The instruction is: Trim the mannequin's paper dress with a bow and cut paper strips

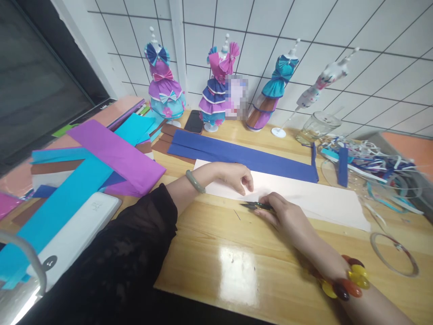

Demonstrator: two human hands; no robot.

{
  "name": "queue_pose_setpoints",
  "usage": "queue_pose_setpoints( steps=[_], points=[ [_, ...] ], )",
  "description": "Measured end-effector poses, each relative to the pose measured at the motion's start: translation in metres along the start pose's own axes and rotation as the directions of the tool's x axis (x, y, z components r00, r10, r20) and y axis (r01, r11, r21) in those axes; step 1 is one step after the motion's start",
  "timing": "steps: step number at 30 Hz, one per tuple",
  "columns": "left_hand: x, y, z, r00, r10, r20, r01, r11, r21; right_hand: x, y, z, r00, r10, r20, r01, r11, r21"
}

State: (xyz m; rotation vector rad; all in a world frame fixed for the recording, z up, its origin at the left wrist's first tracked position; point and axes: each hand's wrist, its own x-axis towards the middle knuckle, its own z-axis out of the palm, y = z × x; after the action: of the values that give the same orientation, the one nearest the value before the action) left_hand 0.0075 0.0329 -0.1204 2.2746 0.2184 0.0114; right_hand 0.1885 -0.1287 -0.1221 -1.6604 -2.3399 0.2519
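A long pale pink sheet of crepe-like paper (324,198) lies across the wooden table in front of me. My left hand (235,177), with a green bangle at the wrist, rests over the sheet's left part. Its fingers are curled down close together; whatever may be between the fingertips is too small to make out. In my right hand (282,211) are small dark thread snips (252,206), their pointed blades aimed left near the sheet's front edge. A thin dark sliver (237,215) lies on the wood just below the blades.
Behind the sheet is a folded dark blue strip (243,153). Purple paper (118,155), turquoise strips and a white device (81,225) fill the left. Dressed mini mannequins (165,90), a bare one (326,81), a glass cup (318,126) and ribbon scraps (368,158) stand or lie behind.
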Motion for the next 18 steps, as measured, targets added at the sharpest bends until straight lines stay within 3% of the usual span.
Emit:
queue_pose_setpoints(
  steps=[18],
  points=[
    [-0.002,0.008,-0.003,1.0,0.003,0.007,-0.003,1.0,0.03,0.016,-0.016,0.004,1.0,-0.022,-0.004,0.023,0.999,0.028]
  ],
)
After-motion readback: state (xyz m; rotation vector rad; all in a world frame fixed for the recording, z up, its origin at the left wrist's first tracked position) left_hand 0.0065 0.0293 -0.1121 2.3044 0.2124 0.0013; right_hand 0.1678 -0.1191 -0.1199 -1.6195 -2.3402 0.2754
